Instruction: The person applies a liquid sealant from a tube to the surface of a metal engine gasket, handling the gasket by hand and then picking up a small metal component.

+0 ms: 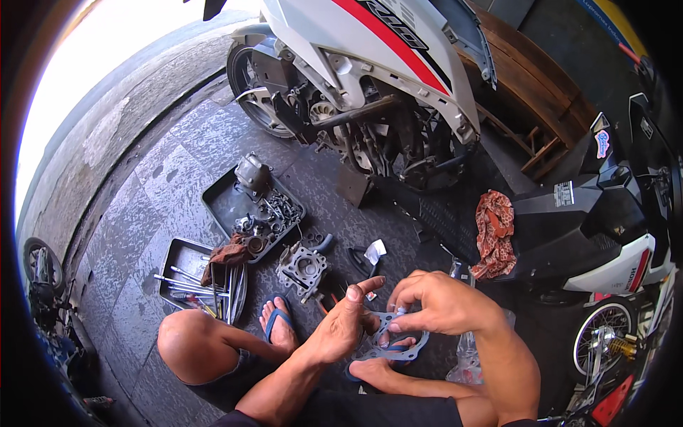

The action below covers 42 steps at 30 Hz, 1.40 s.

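Between my hands is a thin grey metal engine gasket (368,349) with a large round opening and smaller holes round its edge. My left hand (338,329) grips its left side, the index finger stretched out above it and the lower fingers partly hidden. From the right, my right hand (445,302) has thumb and bent fingers pinched at the gasket's upper edge. My feet and blue sandals show below and through the gasket. Just beyond my left hand, a metal engine cylinder block (302,269) lies on the floor.
A grey tray (208,196) holds loose engine parts and bolts; another tray (165,288) holds wrenches and a brown rag (226,257). Ahead stands a partly dismantled white scooter (398,53). A patterned cloth (494,235) hangs on a black motorbike (562,228) at right. Behind is a wooden bench (533,64).
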Tool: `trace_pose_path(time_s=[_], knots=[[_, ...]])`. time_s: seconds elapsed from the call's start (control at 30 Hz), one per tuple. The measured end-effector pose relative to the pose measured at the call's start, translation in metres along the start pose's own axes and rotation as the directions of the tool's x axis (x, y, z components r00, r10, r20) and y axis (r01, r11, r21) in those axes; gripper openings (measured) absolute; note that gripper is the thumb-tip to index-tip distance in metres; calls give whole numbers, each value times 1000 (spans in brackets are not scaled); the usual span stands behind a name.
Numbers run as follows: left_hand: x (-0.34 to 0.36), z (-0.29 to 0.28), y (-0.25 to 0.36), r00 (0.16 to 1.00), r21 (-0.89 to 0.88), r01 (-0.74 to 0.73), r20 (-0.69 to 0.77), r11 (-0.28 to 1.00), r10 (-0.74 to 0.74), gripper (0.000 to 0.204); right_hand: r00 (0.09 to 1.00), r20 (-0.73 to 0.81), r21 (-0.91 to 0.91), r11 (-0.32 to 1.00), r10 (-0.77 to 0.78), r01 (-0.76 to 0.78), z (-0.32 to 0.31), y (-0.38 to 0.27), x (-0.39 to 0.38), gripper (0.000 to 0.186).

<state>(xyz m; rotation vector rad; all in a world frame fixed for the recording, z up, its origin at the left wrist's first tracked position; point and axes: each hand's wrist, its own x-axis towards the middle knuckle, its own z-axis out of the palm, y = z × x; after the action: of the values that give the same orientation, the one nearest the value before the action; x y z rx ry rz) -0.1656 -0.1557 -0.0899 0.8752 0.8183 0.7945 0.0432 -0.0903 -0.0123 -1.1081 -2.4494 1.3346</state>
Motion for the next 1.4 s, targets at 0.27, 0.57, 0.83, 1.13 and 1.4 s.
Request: trace_pose_path(time_s=[0.27,0.57,0.83,1.13,1.4], knots=[[-2,0,5,999,-40,-41,-30,998,40,101,988,-39,104,984,152,-147,-10,-13,-5,22],[2,0,-1,1000,-34,-26,4,999,27,105,990,-74,112,988,117,-108,-15,-10,-18,34],[5,0,-7,999,-81,-49,-12,996,48,93,859,-363,484,861,361,-157,-9,-4,-21,19],[11,8,-10,934,-466,-259,-343,846,97,83,717,-480,834,518,505,192,90,32,-53,42],[16,15,-25,884,-435,-286,-463,854,60,85,596,-540,838,315,594,446,161,8,0,27]])
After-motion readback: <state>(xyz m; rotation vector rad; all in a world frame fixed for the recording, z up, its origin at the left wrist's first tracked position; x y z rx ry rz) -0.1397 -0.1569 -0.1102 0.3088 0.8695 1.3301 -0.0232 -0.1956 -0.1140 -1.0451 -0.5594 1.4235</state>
